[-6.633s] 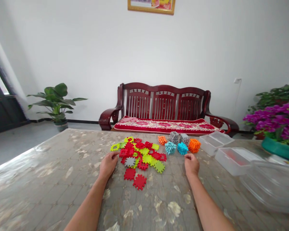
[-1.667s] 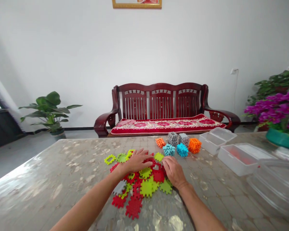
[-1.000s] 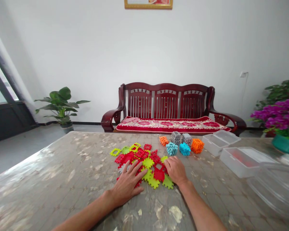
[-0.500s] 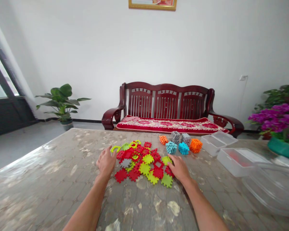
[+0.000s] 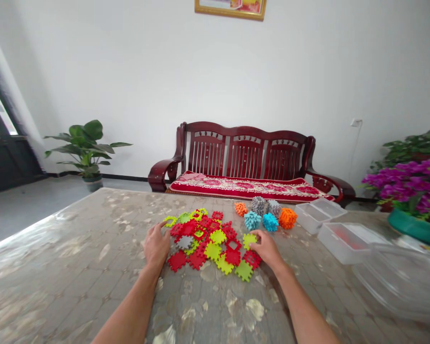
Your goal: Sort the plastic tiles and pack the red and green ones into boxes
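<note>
My right hand (image 5: 267, 248) pinches a lime-green square puzzle tile (image 5: 250, 241) with toothed edges at the right side of a loose pile. My left hand (image 5: 156, 244) rests at the pile's left side with thumb and forefinger apart, its fingertips close to a lime open-frame tile (image 5: 170, 221). Between the hands lie several interlocking tiles, among them a red tile (image 5: 177, 261), a grey tile (image 5: 185, 242) and a lime tile (image 5: 218, 236). A red tile (image 5: 252, 259) and a green tile (image 5: 244, 270) lie just below the right hand's fingers.
Behind the right hand stand assembled knobbly cubes: orange (image 5: 287, 218), blue (image 5: 270, 221), light blue (image 5: 252, 220) and grey ones (image 5: 258, 206). Clear plastic boxes (image 5: 344, 241) and a larger clear container (image 5: 401, 282) sit at the right, before a teal flowerpot (image 5: 415, 227). A wooden bench (image 5: 243, 131) stands beyond the table.
My right hand has taken hold of the lime tile and shifted it slightly right, uncovering more of the red tile below. The left hand has hardly moved. The view has turned slightly right.
</note>
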{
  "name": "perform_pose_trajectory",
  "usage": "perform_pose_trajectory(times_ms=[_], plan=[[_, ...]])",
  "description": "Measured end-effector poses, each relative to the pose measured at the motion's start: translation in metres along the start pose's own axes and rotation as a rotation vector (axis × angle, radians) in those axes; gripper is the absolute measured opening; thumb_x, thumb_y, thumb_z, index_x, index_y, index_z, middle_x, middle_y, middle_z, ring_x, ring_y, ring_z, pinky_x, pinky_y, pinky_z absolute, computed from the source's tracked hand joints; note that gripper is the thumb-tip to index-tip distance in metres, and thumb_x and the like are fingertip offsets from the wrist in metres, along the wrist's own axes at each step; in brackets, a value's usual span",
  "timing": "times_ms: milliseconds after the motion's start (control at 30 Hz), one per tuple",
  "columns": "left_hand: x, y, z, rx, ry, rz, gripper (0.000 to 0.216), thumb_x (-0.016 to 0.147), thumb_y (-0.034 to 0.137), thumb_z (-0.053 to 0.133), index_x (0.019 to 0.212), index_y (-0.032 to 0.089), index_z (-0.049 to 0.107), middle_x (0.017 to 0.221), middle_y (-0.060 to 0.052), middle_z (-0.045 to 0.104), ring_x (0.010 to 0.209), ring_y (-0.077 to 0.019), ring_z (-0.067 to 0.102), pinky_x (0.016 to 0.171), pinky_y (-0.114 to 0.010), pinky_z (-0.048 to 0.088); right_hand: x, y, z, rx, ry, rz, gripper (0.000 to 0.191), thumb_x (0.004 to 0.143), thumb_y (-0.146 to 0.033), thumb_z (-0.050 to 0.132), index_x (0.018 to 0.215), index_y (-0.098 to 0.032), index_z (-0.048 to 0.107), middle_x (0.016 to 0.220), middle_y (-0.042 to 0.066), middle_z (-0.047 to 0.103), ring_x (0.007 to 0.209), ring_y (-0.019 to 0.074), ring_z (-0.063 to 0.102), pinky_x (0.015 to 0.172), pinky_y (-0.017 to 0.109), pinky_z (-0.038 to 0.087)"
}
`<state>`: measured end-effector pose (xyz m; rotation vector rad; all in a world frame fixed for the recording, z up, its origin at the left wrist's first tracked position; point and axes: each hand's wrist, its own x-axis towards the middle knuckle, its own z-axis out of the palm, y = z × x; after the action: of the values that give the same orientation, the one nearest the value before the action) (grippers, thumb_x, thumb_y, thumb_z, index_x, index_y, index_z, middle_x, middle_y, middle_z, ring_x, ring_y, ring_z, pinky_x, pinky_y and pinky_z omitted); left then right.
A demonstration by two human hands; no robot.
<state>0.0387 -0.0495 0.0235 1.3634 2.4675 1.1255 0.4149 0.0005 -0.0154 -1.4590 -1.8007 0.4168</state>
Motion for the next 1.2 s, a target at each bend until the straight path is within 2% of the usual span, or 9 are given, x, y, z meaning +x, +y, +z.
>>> perform_pose_trajectory(times_ms=[100,267,367,467,633,767,900,1067,1200], plan=[[-0.001,0.000,0.000,-0.010,-0.016,0.008,0.043,0.089,0.030,0.043,0.126,0.022,0.062,0.137,-0.009,0.057,0.127,-0.0274,0.054,0.107,-0.039,0.043,0.005,0.001,-0.008,0.048,-0.002,0.012,0.021,0.071,-0.029,0.057,0.083,-0.018,0.069,0.074,0.003,0.070,0.067,0.0193,0.063,0.064,0.030,0.050],[0.000,0.002,-0.001,-0.016,-0.042,0.007,0.042,0.089,0.030,0.042,0.123,0.023,0.064,0.135,-0.010,0.059,0.124,-0.0289,0.056,0.105,-0.042,0.044,0.011,0.005,-0.033,0.061,0.077,0.019,0.021,0.074,-0.030,0.052,0.082,-0.019,0.068,0.082,0.006,0.071,0.076,0.0217,0.066,0.072,0.033,0.051],[0.002,0.002,0.000,-0.021,-0.041,-0.002,0.043,0.089,0.031,0.042,0.124,0.023,0.065,0.134,-0.010,0.060,0.122,-0.0293,0.058,0.102,-0.042,0.046,0.004,0.015,-0.050,0.022,0.121,0.032,0.024,0.067,-0.021,0.050,0.084,-0.020,0.068,0.090,0.007,0.071,0.084,0.0223,0.066,0.078,0.035,0.051],[0.005,0.001,0.002,-0.018,-0.038,-0.029,0.042,0.088,0.031,0.043,0.123,0.024,0.066,0.133,-0.010,0.061,0.119,-0.0292,0.059,0.100,-0.041,0.047,-0.010,0.028,-0.060,-0.029,0.157,0.085,0.033,0.059,-0.014,0.048,0.086,-0.020,0.067,0.096,0.008,0.070,0.083,0.0215,0.066,0.076,0.034,0.051],[0.008,-0.001,0.004,-0.028,-0.024,-0.046,0.041,0.086,0.031,0.045,0.120,0.025,0.067,0.133,-0.010,0.061,0.117,-0.0296,0.060,0.096,-0.041,0.049,-0.023,0.039,-0.059,-0.080,0.187,0.135,0.035,0.061,-0.016,0.051,0.092,-0.020,0.066,0.098,0.008,0.070,0.091,0.0232,0.066,0.082,0.034,0.050],[0.007,-0.001,0.004,-0.040,-0.026,-0.042,0.041,0.086,0.032,0.045,0.120,0.026,0.068,0.133,-0.011,0.061,0.118,-0.0300,0.060,0.096,-0.042,0.049,-0.023,0.040,-0.059,-0.124,0.085,0.074,0.036,0.067,-0.024,0.058,0.102,-0.021,0.066,0.106,0.007,0.071,0.099,0.0232,0.064,0.091,0.035,0.047],[0.008,-0.001,0.005,-0.014,-0.032,-0.053,0.041,0.087,0.033,0.045,0.120,0.027,0.068,0.133,-0.010,0.061,0.116,-0.0306,0.061,0.093,-0.042,0.050,-0.026,0.039,-0.064,-0.259,0.010,0.050,0.034,0.070,-0.025,0.060,0.102,-0.021,0.069,0.107,0.006,0.072,0.102,0.0247,0.062,0.095,0.038,0.044],[0.011,-0.002,0.006,0.023,-0.050,-0.032,0.042,0.088,0.032,0.042,0.122,0.026,0.067,0.134,-0.010,0.061,0.118,-0.0308,0.060,0.095,-0.043,0.049,-0.030,0.036,-0.066,-0.410,0.045,0.056,0.030,0.077,-0.030,0.059,0.103,-0.020,0.070,0.108,0.008,0.072,0.102,0.0255,0.062,0.092,0.037,0.045],[0.014,-0.002,0.006,0.061,-0.095,-0.019,0.045,0.089,0.033,0.041,0.127,0.025,0.063,0.135,-0.012,0.060,0.120,-0.0307,0.060,0.096,-0.042,0.049,-0.029,0.038,-0.072,-0.548,0.093,0.120,0.029,0.082,-0.033,0.058,0.104,-0.020,0.071,0.109,0.009,0.071,0.102,0.0260,0.062,0.091,0.036,0.045]])
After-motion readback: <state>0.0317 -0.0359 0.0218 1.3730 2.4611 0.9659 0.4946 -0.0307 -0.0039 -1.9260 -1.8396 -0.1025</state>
